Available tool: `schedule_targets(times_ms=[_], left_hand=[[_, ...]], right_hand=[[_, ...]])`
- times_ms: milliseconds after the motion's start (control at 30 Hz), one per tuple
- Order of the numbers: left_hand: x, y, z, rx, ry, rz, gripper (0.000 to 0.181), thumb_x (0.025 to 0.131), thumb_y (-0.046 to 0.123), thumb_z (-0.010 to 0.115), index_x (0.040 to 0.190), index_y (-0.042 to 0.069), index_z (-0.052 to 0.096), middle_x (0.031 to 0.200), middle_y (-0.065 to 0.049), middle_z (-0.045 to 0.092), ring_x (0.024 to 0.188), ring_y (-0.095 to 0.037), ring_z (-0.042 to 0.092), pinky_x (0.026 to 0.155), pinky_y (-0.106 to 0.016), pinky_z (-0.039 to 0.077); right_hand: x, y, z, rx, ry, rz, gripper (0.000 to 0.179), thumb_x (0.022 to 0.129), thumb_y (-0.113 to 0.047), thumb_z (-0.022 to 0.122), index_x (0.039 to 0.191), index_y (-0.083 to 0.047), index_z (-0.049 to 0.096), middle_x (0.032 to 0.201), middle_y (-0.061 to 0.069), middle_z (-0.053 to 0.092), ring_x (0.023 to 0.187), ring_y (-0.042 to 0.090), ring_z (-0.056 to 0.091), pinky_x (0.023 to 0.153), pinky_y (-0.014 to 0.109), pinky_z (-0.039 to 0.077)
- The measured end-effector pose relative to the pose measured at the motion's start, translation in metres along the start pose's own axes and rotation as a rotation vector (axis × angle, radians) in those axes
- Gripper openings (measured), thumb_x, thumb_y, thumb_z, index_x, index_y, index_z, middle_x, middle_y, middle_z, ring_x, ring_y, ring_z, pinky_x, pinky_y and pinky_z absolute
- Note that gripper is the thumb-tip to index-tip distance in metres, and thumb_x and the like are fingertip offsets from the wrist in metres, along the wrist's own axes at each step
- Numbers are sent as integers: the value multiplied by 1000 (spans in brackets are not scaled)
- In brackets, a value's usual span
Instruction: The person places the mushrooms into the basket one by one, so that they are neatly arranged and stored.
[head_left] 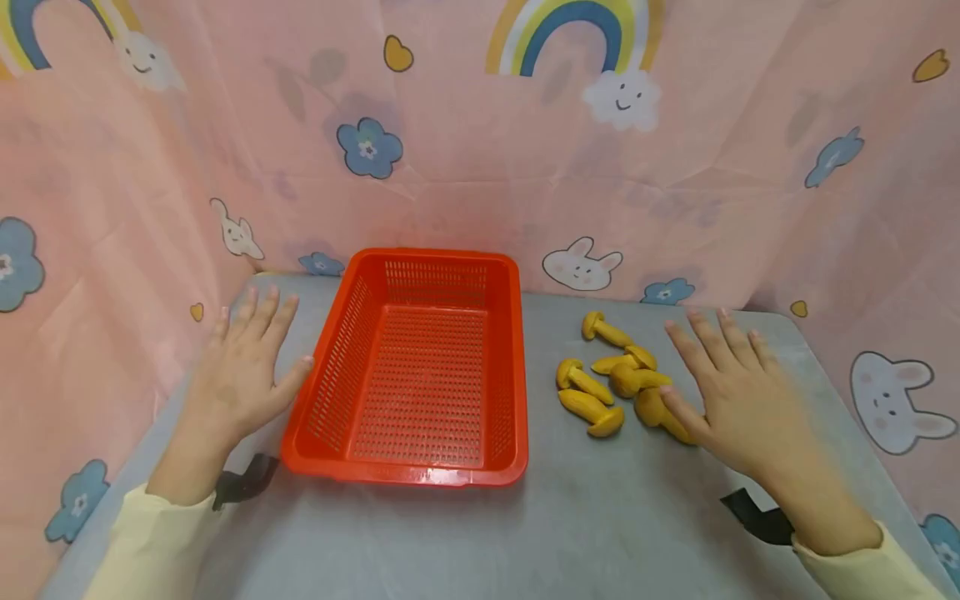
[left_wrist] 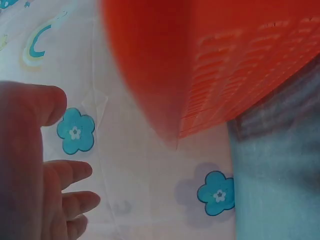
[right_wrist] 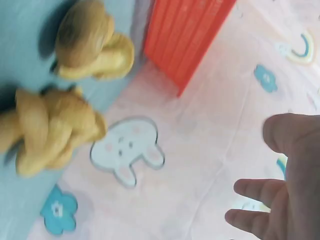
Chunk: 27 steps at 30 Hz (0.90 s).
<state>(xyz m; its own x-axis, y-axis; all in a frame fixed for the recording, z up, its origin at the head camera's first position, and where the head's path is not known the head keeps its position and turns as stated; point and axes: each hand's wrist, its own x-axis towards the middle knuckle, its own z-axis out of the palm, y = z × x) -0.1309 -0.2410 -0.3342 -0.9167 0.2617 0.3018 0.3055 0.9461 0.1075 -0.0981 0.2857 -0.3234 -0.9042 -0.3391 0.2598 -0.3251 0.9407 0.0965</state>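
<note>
Six yellow-brown mushrooms (head_left: 628, 381) are lying on the grey table (head_left: 585, 521), at three o'clock of the red basket (head_left: 405, 473). A separate mushroom (head_left: 609, 332) of this group is resting near its eleven o'clock edge, while others are lying close together. The basket is standing upright, with its open side facing up.

For handling these pieces well, I am judging that a light pinch across the stem would be giving better control than a squeeze on the round cap, which is looking easy to roll away. Where pieces are crowding, I am advising to come from above, so that the neighbours are not being pushed. If the basket is needing support, a flat palm at its nine o'clock wall should be enough.

The left hand (head_left: 238, 383) is hovering at nine o'clock of the basket, widely spread and grasping nothing; its thumb is pointing towards the rim (in the left wrist view a gap is showing between them). The right hand (head_left: 742, 408) is hovering at about three o'clock of the mushrooms, also released, with fingers spread and pointing to eleven o'clock. Its thumb is appearing over the nearest mushroom, but the right wrist view is showing them apart.
</note>
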Motion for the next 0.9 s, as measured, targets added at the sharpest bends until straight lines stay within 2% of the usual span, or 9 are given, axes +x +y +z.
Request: schedule_targets(times_ms=[133,267,500,600,733,900], left_hand=[[-3,2,3,-51,17,-4,69,91,39,53,150,10,33,148,-22,41,137,-45,35,108,-61,26],[-6,4,7,-101,1,-43,65,91,38,53,148,11,37,139,-21,51,127,-43,46,99,-61,38],[-10,3,12,-191,-54,-91,62,93,39,52,148,12,37,124,-15,63,108,-34,60,79,-54,50],[-10,1,13,-231,-97,-113,62,93,39,51,148,14,37,119,-13,66,101,-31,65,75,-51,51],[-10,-1,17,-266,-139,-141,61,93,38,52,147,15,37,114,-10,67,95,-27,67,72,-47,53],[-9,-2,25,-286,-158,-150,60,92,36,54,146,15,37,109,-6,68,93,-24,68,68,-41,52]], right_hand=[[5,-13,7,50,114,-72,65,85,-42,62,140,-10,48,142,19,48,132,44,40,106,61,30],[9,-22,17,109,169,-120,57,79,-37,67,124,-5,60,119,18,62,111,39,56,92,57,43],[12,-29,42,244,112,-137,50,76,-31,72,117,-5,61,105,11,67,94,32,62,84,51,47],[11,-32,53,301,88,-129,47,76,-28,73,114,-4,62,107,11,68,96,31,62,85,50,48],[9,-35,65,365,33,-95,48,75,-26,76,114,-2,63,116,15,66,107,34,61,89,51,48],[8,-37,76,386,-23,-90,49,73,-24,78,114,-3,62,112,13,67,101,31,63,85,50,51]])
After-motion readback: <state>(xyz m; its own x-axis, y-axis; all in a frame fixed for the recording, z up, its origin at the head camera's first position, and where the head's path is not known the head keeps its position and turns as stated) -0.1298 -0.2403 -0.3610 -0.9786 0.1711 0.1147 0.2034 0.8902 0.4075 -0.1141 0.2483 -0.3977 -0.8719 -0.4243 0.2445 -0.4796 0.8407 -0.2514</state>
